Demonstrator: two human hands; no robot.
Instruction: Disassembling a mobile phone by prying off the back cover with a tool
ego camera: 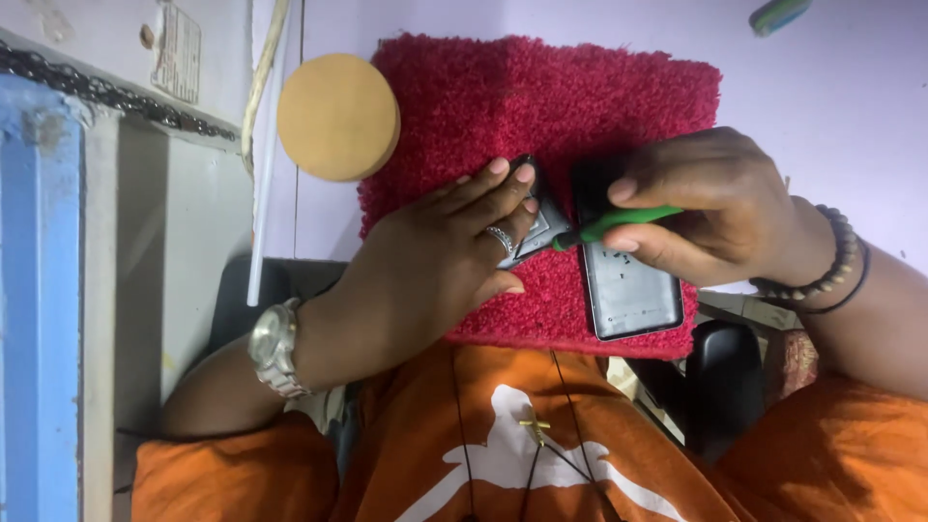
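Observation:
On a red shaggy mat (580,97) lie two dark phone parts. My left hand (435,256) presses down on an opened phone body (543,224), fingers spread flat over it. My right hand (710,208) grips a green-handled screwdriver (619,224), its tip pointing left at the phone body under my left fingers. A black phone back cover (633,295) lies just below my right hand, near the mat's front edge.
A round tan disc (336,116) rests at the mat's left corner on the pale lilac table (841,106). A white wall and blue frame (39,290) stand at the left. A black chair armrest (725,382) sits at the lower right.

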